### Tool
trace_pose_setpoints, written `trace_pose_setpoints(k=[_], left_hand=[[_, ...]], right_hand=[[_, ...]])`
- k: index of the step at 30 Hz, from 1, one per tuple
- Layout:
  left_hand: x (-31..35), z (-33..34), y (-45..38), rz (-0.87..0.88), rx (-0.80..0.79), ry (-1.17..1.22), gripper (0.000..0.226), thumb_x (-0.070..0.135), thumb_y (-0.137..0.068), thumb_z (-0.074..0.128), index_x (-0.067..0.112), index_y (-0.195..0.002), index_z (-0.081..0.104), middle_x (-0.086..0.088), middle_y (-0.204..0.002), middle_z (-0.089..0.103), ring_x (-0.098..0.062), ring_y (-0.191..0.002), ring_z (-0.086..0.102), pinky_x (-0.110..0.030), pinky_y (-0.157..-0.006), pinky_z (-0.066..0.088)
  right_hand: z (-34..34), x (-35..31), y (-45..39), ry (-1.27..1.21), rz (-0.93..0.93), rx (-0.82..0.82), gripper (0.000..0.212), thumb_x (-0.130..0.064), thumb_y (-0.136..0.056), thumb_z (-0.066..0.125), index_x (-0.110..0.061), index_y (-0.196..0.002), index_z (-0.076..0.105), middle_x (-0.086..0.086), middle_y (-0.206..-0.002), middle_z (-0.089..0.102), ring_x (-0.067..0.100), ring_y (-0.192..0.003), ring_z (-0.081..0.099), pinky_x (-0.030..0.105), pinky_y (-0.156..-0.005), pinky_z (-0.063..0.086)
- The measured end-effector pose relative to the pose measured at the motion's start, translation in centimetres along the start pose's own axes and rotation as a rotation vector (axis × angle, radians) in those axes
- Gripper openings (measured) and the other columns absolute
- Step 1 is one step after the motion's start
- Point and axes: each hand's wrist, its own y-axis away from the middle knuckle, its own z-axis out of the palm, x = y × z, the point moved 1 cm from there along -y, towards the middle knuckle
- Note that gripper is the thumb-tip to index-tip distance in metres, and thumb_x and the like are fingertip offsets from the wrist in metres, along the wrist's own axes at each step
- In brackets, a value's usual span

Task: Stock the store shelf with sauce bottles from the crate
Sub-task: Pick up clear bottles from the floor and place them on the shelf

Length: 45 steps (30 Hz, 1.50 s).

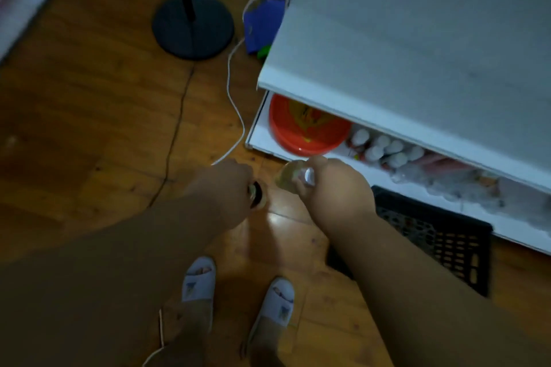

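Presently mid-carry | left hand (229,188) grips dark-capped bottle (257,194), right hand (331,188) grips white-capped bottle (293,177), frame centre | crate (441,244) lower right | next: set both upright on lower shelf (298,155) beside stocked bottles (384,149).

Head camera looks steeply down at floor (89,116).

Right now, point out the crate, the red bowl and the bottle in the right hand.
crate (441,244): head view, mesh wall.
red bowl (307,131): head view, inside.
bottle (287,174): head view, body.
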Motion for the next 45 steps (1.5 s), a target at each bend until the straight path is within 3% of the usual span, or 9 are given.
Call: trace_pose_setpoints(k=[4,9,14,18,23,26,33,39,45], left_hand=[[2.8,-10.1,9.0,0.070,0.248,0.271,0.033,0.025,-0.074,0.075,0.028,-0.099,0.054,0.006,-0.095,0.059,-0.017,-0.085,0.057,-0.026,-0.068,0.042],[6.5,-20.5,16.4,0.188,0.392,0.597,0.034,0.028,-0.070,0.085,0.033,-0.091,0.059,0.012,-0.088,0.064,-0.008,-0.086,0.062,-0.033,-0.075,0.057],[9.8,-26.7,19.3,0.405,0.442,0.882,0.024,0.030,-0.080,0.078,0.024,-0.101,0.069,0.013,-0.092,0.068,0.001,-0.084,0.063,-0.008,-0.061,0.047],[13.9,-29.0,20.3,0.495,0.487,0.884,0.017,0.038,-0.090,0.064,0.022,-0.095,0.059,0.001,-0.086,0.066,-0.013,-0.083,0.062,-0.025,-0.068,0.046],[19.3,-29.9,19.3,0.481,0.576,0.930,0.016,0.038,-0.091,0.062,0.023,-0.089,0.056,-0.005,-0.080,0.067,-0.021,-0.078,0.063,-0.041,-0.075,0.051],[23.1,-30.1,18.0,0.410,0.633,1.007,0.019,0.038,-0.088,0.064,0.019,-0.088,0.059,-0.003,-0.074,0.067,-0.016,-0.068,0.063,-0.034,-0.068,0.049],[33.0,-32.8,14.6,0.367,0.710,1.070,0.024,0.042,-0.087,0.064,0.019,-0.086,0.061,-0.001,-0.067,0.067,0.000,-0.048,0.058,-0.024,-0.058,0.042],[40.1,-37.8,8.8,0.513,0.617,0.999,0.025,0.048,-0.085,0.066,0.023,-0.085,0.060,0.001,-0.074,0.067,-0.016,-0.070,0.065,-0.029,-0.065,0.051],[44.1,-40.0,0.7,0.557,0.547,0.927,0.020,0.039,-0.086,0.065,0.020,-0.083,0.061,0.001,-0.077,0.065,-0.017,-0.073,0.062,-0.031,-0.068,0.049]], right_hand=[[-14.7,-4.0,6.6,0.061,-0.014,0.142,0.028,-0.046,-0.091,0.053,-0.019,-0.096,0.059,0.004,-0.090,0.061,0.028,-0.084,0.060,0.031,-0.061,0.040],[-28.4,-6.5,11.8,-0.018,0.094,0.403,0.031,-0.050,-0.085,0.062,-0.020,-0.090,0.060,0.005,-0.086,0.065,0.029,-0.081,0.061,0.031,-0.061,0.042],[-34.2,-7.2,14.6,-0.283,0.139,0.757,0.043,-0.053,-0.086,0.063,-0.016,-0.075,0.045,0.000,-0.068,0.051,0.023,-0.067,0.052,0.033,-0.053,0.033],[-36.3,-6.3,16.4,-0.508,0.133,1.008,0.041,-0.048,-0.086,0.064,-0.011,-0.076,0.049,0.004,-0.079,0.050,0.021,-0.075,0.049,0.031,-0.061,0.033],[-38.1,-3.1,16.7,-0.837,0.115,0.968,0.037,-0.038,-0.091,0.065,-0.007,-0.080,0.047,0.004,-0.067,0.065,0.009,-0.065,0.064,0.033,-0.064,0.052],[-39.3,-0.4,16.0,-0.933,0.148,0.938,0.038,-0.033,-0.091,0.067,-0.004,-0.080,0.046,0.011,-0.060,0.066,0.016,-0.059,0.068,0.046,-0.065,0.053],[-43.7,5.8,14.7,-0.813,0.201,0.814,0.029,-0.025,-0.092,0.060,-0.001,-0.082,0.047,0.018,-0.062,0.065,0.006,-0.048,0.062,0.033,-0.054,0.047],[-47.2,9.8,11.6,-0.807,0.209,0.892,0.023,-0.016,-0.088,0.059,0.001,-0.079,0.047,0.020,-0.063,0.064,0.007,-0.046,0.061,0.023,-0.049,0.047],[-49.7,12.1,7.2,-0.837,0.229,0.995,0.024,-0.015,-0.088,0.062,-0.003,-0.076,0.045,0.019,-0.060,0.059,0.015,-0.050,0.067,0.044,-0.059,0.055]])
